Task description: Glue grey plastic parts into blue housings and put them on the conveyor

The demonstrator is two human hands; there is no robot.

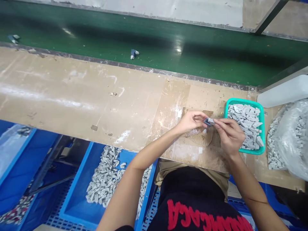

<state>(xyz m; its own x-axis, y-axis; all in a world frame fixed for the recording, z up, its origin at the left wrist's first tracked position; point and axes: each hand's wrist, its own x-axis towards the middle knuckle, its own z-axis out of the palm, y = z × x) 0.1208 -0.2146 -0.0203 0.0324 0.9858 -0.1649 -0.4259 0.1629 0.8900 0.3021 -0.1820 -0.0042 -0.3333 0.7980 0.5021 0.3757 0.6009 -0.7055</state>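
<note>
My left hand point(191, 121) and my right hand point(228, 134) meet over the worn bench top point(96, 102), both pinched on one small grey and blue plastic part point(209, 121) held between their fingertips. Just right of my right hand stands a teal basket point(262, 128) filled with several small grey parts point(247, 123). The hands hover above a taped brown patch of the bench.
A green conveyor belt point(168, 48) runs along the far side, carrying a small part point(134, 53) and another at the far left point(13, 38). A clear bag of grey parts point(291, 141) lies at the right. Blue crates point(79, 179) with grey parts sit below the bench.
</note>
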